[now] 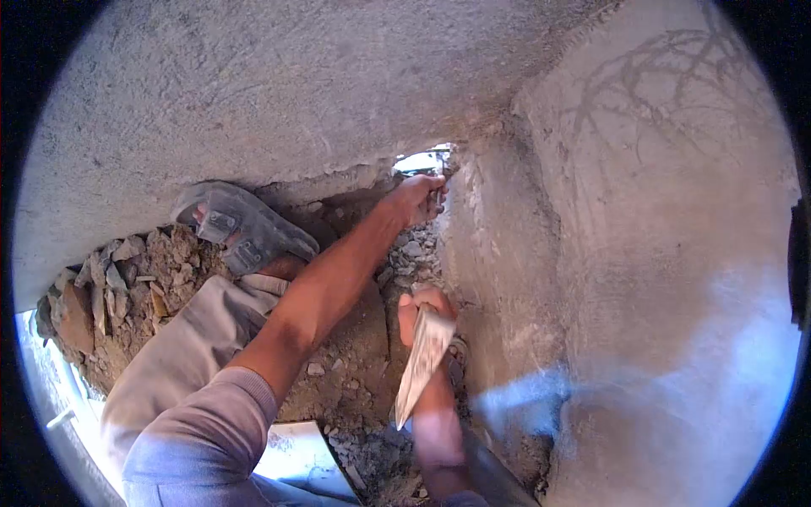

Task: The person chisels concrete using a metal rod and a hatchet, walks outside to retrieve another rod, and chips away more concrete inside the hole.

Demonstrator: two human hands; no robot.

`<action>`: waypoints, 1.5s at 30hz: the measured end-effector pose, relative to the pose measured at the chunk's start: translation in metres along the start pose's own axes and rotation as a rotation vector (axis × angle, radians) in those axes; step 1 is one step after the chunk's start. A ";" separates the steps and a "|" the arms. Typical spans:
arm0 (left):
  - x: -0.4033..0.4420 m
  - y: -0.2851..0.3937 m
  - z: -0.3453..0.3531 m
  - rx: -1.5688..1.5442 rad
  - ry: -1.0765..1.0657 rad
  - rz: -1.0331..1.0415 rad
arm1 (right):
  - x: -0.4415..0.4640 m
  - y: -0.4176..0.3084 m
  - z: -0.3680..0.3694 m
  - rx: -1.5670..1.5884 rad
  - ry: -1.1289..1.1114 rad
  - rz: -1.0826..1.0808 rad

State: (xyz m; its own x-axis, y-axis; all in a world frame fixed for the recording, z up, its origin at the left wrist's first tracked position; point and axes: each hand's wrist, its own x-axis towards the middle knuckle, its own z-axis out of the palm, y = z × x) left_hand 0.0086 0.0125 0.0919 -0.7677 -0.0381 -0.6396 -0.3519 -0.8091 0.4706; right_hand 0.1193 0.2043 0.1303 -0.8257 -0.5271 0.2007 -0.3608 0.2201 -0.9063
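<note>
My left hand (418,199) reaches to a small bright hole (421,161) at the foot of the rough wall. Its fingers are closed around a thin metal rod (440,196) that stands roughly upright at the hole's right side. Lower down, my right hand (428,302) is closed on a pale, flat tool (422,363) that tapers toward my forearm. Motion blurs this tool, and its exact kind cannot be made out. Broken grey rubble (412,252) lies between the two hands.
A rough plaster wall (296,93) rises ahead and another wall (659,220) stands at right. Stones and soil (127,296) are heaped at left beside my sandalled foot (245,226). A white flat panel (306,460) lies below my left arm.
</note>
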 end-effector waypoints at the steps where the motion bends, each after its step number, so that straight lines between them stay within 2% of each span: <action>1: -0.009 0.004 0.008 -0.026 0.043 0.023 | 0.004 0.020 0.009 0.095 0.037 -0.050; 3: 0.013 -0.012 -0.008 0.036 -0.041 0.005 | 0.029 0.062 0.006 -0.212 -0.106 0.370; 4: 0.020 -0.019 -0.009 0.151 0.003 0.198 | 0.037 0.033 -0.002 -0.261 -0.136 0.443; 5: 0.033 -0.013 -0.012 0.270 0.047 0.409 | 0.045 0.021 -0.001 -0.255 -0.127 0.420; 6: 0.027 -0.002 -0.002 0.172 0.137 0.220 | 0.037 0.013 0.001 -0.211 -0.079 0.312; 7: 0.017 -0.010 -0.002 0.163 0.142 0.189 | 0.014 0.001 -0.002 -0.176 -0.024 0.247; 9: 0.011 -0.002 -0.004 0.046 -0.011 -0.008 | 0.002 -0.023 -0.003 -0.082 0.002 0.208; 10: 0.021 -0.007 -0.015 0.008 -0.060 -0.025 | 0.000 -0.010 0.000 0.029 0.044 0.112; 12: 0.025 -0.008 -0.016 -0.001 -0.014 0.023 | 0.010 0.035 0.004 0.136 0.087 0.006; 14: 0.021 -0.007 -0.006 -0.071 0.046 0.050 | 0.032 0.070 0.002 -0.276 -0.165 0.582; 15: 0.022 0.001 -0.005 -0.062 0.042 0.066 | 0.032 0.063 0.004 -0.269 -0.158 0.567; 17: 0.028 -0.002 -0.012 0.118 0.067 0.200 | 0.017 0.034 0.000 -0.238 -0.138 0.313; 18: 0.031 -0.004 -0.018 -0.125 -0.098 0.011 | 0.009 0.018 -0.006 -0.229 -0.192 0.279; 19: 0.033 -0.008 -0.018 -0.129 -0.096 0.011 | 0.009 0.003 -0.008 -0.231 -0.197 0.279; 21: 0.032 -0.021 -0.015 -0.024 0.006 0.086 | -0.001 -0.021 -0.011 -0.094 -0.144 0.182; 23: 0.044 -0.033 -0.043 0.065 -0.020 0.122 | -0.006 -0.019 -0.016 -0.092 -0.146 0.241; 25: 0.048 -0.036 -0.061 0.642 -0.002 0.495 | -0.008 -0.013 -0.022 -0.166 -0.063 0.274; 26: 0.044 -0.036 -0.066 0.772 0.049 0.413 | -0.008 -0.009 -0.022 -0.166 -0.062 0.270; 27: 0.039 -0.039 -0.067 0.774 0.049 0.415 | -0.008 -0.004 -0.022 -0.171 -0.037 0.307; 29: 0.030 -0.047 -0.071 0.490 0.006 0.385 | -0.013 0.004 -0.023 -0.174 -0.014 0.351; 32: 0.016 -0.044 -0.050 0.352 0.110 0.435 | -0.018 0.004 -0.025 -0.178 -0.071 0.482; 35: 0.011 -0.034 -0.035 0.182 0.011 0.373 | -0.013 -0.007 -0.025 -0.144 -0.031 0.458; 37: 0.018 -0.027 -0.032 0.203 0.018 0.328 | -0.012 -0.008 -0.026 -0.209 -0.090 0.444; 39: 0.025 -0.024 -0.032 -0.026 -0.028 0.182 | -0.012 -0.006 -0.026 -0.210 -0.104 0.440; 40: 0.031 -0.022 -0.038 -0.118 -0.102 0.152 | -0.012 -0.005 -0.026 -0.207 -0.114 0.432; 44: 0.029 -0.006 -0.035 -0.265 -0.128 0.111 | -0.015 0.004 -0.016 -0.184 -0.020 0.324; 45: 0.024 0.001 -0.030 -0.384 -0.135 0.064 | -0.012 0.001 -0.015 -0.190 -0.022 0.315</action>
State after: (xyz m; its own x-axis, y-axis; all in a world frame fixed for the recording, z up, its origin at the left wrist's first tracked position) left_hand 0.0062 -0.0073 0.0588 -0.8538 -0.0386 -0.5192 -0.0954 -0.9687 0.2290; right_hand 0.1222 0.2229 0.1321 -0.9004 -0.4263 -0.0869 -0.1664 0.5219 -0.8366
